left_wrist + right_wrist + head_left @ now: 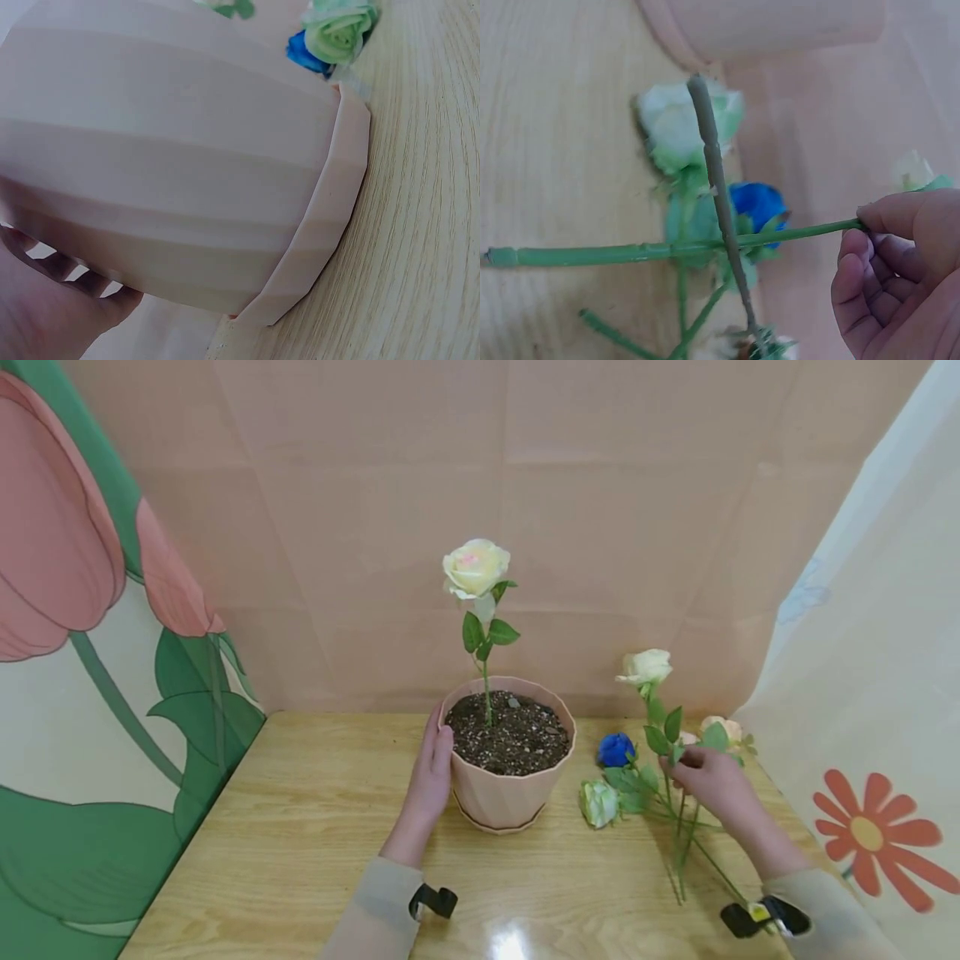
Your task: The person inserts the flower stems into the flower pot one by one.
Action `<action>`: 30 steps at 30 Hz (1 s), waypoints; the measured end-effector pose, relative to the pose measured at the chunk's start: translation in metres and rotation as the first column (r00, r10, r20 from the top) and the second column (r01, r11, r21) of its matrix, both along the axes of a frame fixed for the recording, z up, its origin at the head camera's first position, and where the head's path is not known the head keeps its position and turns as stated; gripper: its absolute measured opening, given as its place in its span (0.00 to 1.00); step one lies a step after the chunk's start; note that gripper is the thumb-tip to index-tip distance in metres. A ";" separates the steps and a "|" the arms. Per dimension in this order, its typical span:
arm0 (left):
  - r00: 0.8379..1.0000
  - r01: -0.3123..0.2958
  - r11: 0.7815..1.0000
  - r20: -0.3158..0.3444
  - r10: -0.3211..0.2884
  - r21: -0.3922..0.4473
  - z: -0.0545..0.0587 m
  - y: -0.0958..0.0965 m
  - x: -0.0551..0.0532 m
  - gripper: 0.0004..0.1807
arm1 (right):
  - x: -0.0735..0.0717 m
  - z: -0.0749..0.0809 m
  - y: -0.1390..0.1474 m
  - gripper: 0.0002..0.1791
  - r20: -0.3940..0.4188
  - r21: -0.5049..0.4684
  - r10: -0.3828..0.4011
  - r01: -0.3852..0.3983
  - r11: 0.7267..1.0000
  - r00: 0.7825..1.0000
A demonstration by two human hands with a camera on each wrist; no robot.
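A peach pot of dark soil stands on a matching saucer, with one cream rose upright in the soil. My left hand rests against the pot's left side, its thumb near the rim. In the left wrist view, the fingers of the left hand touch the pot wall and are partly hidden behind it. To the right, my right hand pinches the green stem of a white rose between thumb and fingers. The right wrist view shows this stem reaching out from the right hand.
A blue rose and a pale green rose lie on the wooden table right of the pot. A peach rose lies behind my right hand. Loose stems cross below it. A pinkish cloth hangs behind.
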State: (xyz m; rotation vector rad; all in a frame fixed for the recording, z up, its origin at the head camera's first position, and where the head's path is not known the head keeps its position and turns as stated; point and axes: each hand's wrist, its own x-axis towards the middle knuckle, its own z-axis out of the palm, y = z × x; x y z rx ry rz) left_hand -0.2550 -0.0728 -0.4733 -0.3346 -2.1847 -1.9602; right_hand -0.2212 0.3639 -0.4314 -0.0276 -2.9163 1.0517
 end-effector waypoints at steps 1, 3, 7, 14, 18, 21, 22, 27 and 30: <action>1.000 0.001 1.000 -0.001 -0.001 0.000 0.000 0.000 0.000 0.34 | 0.001 0.004 -0.002 0.27 0.004 -0.010 -0.005 0.005 1.000 1.000; 1.000 0.000 1.000 -0.001 0.000 -0.001 0.000 0.000 0.000 0.34 | 0.002 0.013 -0.005 0.29 -0.001 -0.040 -0.010 0.010 0.999 1.000; 1.000 0.001 1.000 -0.002 -0.001 -0.002 0.000 0.000 -0.001 0.34 | 0.003 0.029 -0.012 0.28 -0.054 -0.111 -0.006 0.000 0.994 0.999; 1.000 -0.003 1.000 -0.010 0.003 -0.009 0.001 0.000 -0.002 0.34 | 0.006 0.059 -0.029 0.22 -0.177 -0.156 0.001 -0.029 0.987 0.984; 1.000 0.000 1.000 -0.016 0.000 -0.006 0.001 -0.001 -0.003 0.34 | 0.010 0.076 -0.040 0.26 -0.163 -0.157 -0.018 -0.008 0.988 0.987; 1.000 0.002 1.000 -0.017 -0.002 -0.006 0.001 -0.001 -0.003 0.34 | 0.010 0.084 -0.046 0.27 -0.174 -0.155 -0.029 0.002 0.988 0.984; 1.000 0.002 1.000 -0.016 -0.002 -0.004 0.001 -0.001 -0.002 0.34 | 0.011 0.086 -0.048 0.27 -0.180 -0.160 -0.030 0.000 0.987 0.983; 1.000 0.007 1.000 -0.019 -0.007 0.004 0.002 0.000 -0.001 0.34 | 0.010 0.094 -0.055 0.27 -0.195 -0.177 -0.033 -0.002 0.984 0.980; 1.000 0.004 1.000 -0.016 -0.004 0.003 0.002 0.000 0.000 0.34 | 0.009 0.102 -0.061 0.28 -0.199 -0.183 -0.032 -0.005 0.983 0.980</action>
